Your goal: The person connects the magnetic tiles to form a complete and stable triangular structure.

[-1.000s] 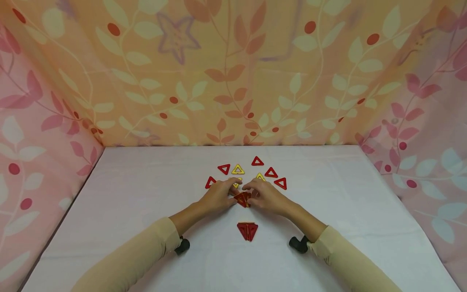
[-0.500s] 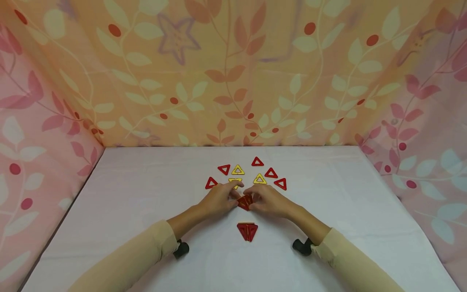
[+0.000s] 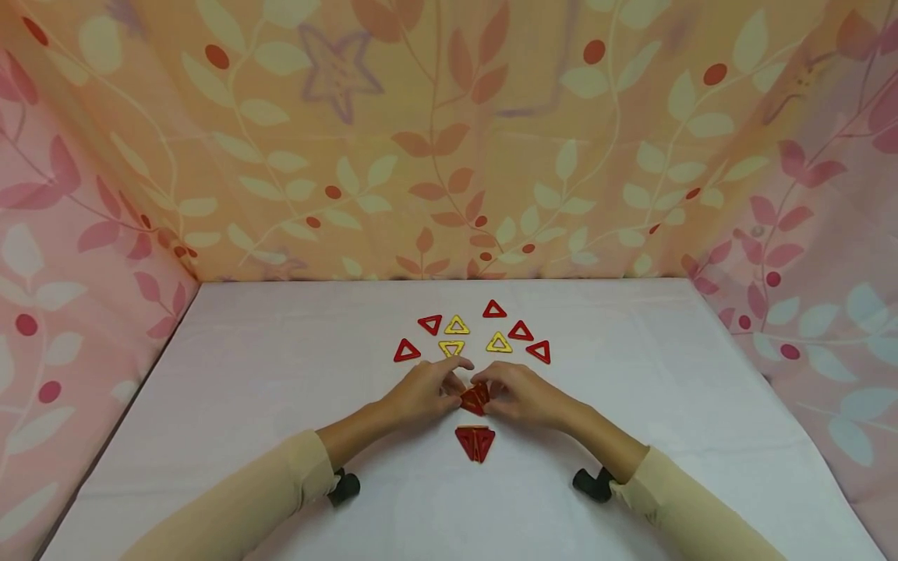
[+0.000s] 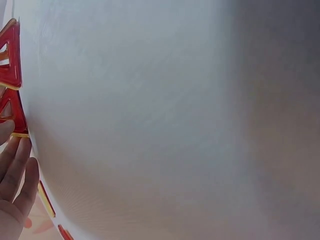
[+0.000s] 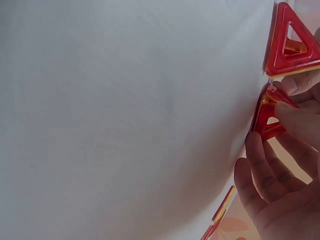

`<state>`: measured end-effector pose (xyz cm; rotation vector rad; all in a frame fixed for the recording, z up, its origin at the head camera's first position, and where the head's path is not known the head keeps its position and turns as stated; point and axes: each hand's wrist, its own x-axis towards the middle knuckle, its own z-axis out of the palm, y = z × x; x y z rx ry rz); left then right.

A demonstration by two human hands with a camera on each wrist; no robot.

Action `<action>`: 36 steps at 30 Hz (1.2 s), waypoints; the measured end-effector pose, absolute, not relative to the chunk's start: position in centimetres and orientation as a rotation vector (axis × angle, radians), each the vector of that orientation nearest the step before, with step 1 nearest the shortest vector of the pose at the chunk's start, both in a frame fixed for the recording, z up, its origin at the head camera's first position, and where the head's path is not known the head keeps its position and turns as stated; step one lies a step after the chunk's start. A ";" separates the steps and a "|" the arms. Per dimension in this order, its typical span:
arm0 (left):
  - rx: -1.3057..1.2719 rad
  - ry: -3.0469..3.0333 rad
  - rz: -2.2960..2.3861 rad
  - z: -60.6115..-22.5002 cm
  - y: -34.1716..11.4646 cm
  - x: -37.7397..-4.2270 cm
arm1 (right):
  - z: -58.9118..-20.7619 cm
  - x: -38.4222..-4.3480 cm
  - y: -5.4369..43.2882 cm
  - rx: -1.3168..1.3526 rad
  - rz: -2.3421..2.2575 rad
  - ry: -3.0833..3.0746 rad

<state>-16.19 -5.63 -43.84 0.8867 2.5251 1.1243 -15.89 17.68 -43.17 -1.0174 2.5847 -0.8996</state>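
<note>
Both hands pinch a small pyramid of red and yellow magnetic triangle tiles (image 3: 474, 400) between them, low over the white tabletop. My left hand (image 3: 425, 392) grips its left side, the thumb lying on a red face in the left wrist view. From the other side my right hand (image 3: 525, 391) grips it with thumb and fingers, as the right wrist view shows. Just nearer to me stands a second pyramid of the same tiles (image 3: 475, 443), red faces forward and a yellow edge on top. Both wrist views show this second pyramid (image 5: 304, 62) close beside the held one.
Beyond the hands lie loose flat triangle tiles: several red, such as one at far right (image 3: 539, 352), and three yellow, one of them right of centre (image 3: 499, 343). A floral curtain (image 3: 449, 156) encloses the table (image 3: 266, 343) at the back and sides.
Both hands have drawn the held pyramid toward me, closer to the standing one, and its tilt has shifted slightly. The yellow tiles behind the hands have come into fuller view.
</note>
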 end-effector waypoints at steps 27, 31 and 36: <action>0.811 2.628 1.185 -43.5 -6.7 -17.7 | -41.9 -18.0 18.9 -0.897 -1.010 2.696; 0.733 2.693 1.214 -43.5 -7.1 -19.1 | -41.9 -19.6 19.3 -0.821 -1.048 2.731; 0.653 2.725 1.211 -43.5 -7.0 -20.6 | -42.3 -20.9 19.3 -0.740 -0.938 2.816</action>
